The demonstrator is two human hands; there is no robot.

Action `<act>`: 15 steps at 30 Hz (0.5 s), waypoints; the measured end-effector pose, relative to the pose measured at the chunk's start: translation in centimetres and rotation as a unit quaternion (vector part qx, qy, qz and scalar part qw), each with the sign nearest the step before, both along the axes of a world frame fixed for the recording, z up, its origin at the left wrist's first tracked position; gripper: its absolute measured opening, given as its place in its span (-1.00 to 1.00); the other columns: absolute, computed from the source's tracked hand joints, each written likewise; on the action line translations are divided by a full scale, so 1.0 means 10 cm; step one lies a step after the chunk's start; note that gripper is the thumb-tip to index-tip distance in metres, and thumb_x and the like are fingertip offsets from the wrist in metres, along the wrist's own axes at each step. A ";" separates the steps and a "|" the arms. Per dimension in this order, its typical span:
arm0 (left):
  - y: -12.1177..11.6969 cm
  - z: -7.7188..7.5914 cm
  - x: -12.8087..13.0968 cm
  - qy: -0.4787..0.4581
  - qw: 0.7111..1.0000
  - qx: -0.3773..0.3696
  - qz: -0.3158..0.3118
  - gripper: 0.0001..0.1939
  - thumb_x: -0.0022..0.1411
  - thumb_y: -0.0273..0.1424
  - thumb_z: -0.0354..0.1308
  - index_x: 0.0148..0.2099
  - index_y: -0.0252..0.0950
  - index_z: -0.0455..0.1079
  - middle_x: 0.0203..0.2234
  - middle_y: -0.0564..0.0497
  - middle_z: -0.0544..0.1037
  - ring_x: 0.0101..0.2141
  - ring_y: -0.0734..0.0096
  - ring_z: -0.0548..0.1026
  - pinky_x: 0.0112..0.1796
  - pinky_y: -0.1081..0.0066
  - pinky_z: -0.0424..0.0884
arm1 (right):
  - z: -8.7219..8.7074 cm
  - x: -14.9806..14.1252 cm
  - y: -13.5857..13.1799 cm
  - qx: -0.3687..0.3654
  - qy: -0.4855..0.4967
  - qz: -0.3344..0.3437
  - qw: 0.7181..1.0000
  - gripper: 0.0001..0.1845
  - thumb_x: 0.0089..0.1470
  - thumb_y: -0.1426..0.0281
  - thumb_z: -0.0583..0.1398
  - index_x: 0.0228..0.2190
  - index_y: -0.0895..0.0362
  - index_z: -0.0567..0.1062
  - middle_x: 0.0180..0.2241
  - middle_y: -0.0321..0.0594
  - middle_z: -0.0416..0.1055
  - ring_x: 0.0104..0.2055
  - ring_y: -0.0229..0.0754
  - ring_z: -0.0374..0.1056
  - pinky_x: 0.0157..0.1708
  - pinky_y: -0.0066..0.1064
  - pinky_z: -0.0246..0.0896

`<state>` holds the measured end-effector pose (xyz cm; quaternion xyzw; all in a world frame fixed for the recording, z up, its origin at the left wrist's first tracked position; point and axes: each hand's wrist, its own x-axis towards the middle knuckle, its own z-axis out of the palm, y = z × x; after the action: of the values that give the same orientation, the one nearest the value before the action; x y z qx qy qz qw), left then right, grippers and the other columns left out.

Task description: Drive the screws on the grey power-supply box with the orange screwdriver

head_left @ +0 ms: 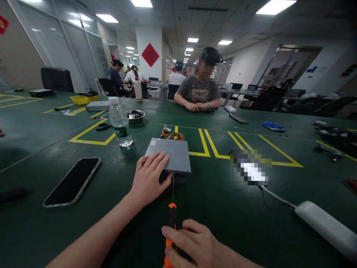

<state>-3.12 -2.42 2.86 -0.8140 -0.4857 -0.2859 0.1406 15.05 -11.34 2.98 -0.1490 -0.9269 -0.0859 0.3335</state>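
Observation:
A grey metal power supply unit (175,154) lies on the green table, with a bundle of coloured cables (174,135) behind it. My left hand (150,173) holds its left side, fingers across the top and thumb at the near edge. In my right hand (192,242) is a screwdriver (172,214) with an orange and black handle. Its thin shaft points away from me, and the tip meets the near face of the unit beside my left thumb. Whether the tip sits in a screw cannot be made out.
A water bottle (120,124) and a metal bowl (134,115) stand behind my left hand. One phone (73,182) lies at left. At right, a blurred-out device (251,169) has a cable running to a white power strip (326,225). A person (198,89) sits opposite.

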 end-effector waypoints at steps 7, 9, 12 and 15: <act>0.00 -0.01 0.00 0.002 1.000 -0.008 0.007 -0.52 0.18 -0.23 0.01 0.14 -0.21 0.21 0.10 -0.06 0.33 0.08 0.13 0.27 -0.01 0.12 0.13 | -0.08 -0.02 -0.03 0.026 0.040 -0.025 0.999 -0.83 0.14 0.52 0.13 -0.23 0.10 0.45 -0.30 -0.22 0.49 -0.56 -0.37 0.31 -0.50 -0.50 0.22; 0.00 -0.01 0.00 0.000 1.000 -0.007 0.008 -0.52 0.18 -0.23 0.01 0.14 -0.21 0.20 0.10 -0.06 0.33 0.08 0.14 0.27 -0.02 0.13 0.13 | -0.07 -0.02 -0.04 0.023 0.055 -0.026 0.998 -0.89 0.15 0.49 0.12 -0.31 0.14 0.46 -0.38 -0.24 0.48 -0.57 -0.39 0.31 -0.49 -0.52 0.23; 0.00 -0.01 0.00 -0.001 1.000 -0.007 0.008 -0.53 0.19 -0.23 0.00 0.14 -0.22 0.20 0.10 -0.07 0.33 0.08 0.14 0.27 -0.04 0.14 0.13 | 0.02 0.00 -0.05 0.013 0.071 -0.017 0.997 -0.79 0.23 0.46 0.05 -0.40 0.18 0.44 -0.40 -0.22 0.47 -0.53 -0.40 0.34 -0.38 -0.56 0.27; 0.00 -0.01 0.00 -0.001 1.000 -0.008 0.009 -0.52 0.18 -0.24 0.02 0.14 -0.20 0.20 0.10 -0.05 0.34 0.07 0.13 0.28 -0.06 0.13 0.15 | 0.08 0.03 -0.05 -0.014 0.048 -0.012 0.999 -0.75 0.27 0.39 -0.01 -0.31 0.21 0.42 -0.27 -0.10 0.46 -0.31 -0.32 0.40 -0.26 -0.55 0.28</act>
<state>-3.10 -2.43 2.72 -0.8101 -0.4956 -0.2820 0.1363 15.35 -11.88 3.81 -0.1689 -0.9092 -0.0696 0.3743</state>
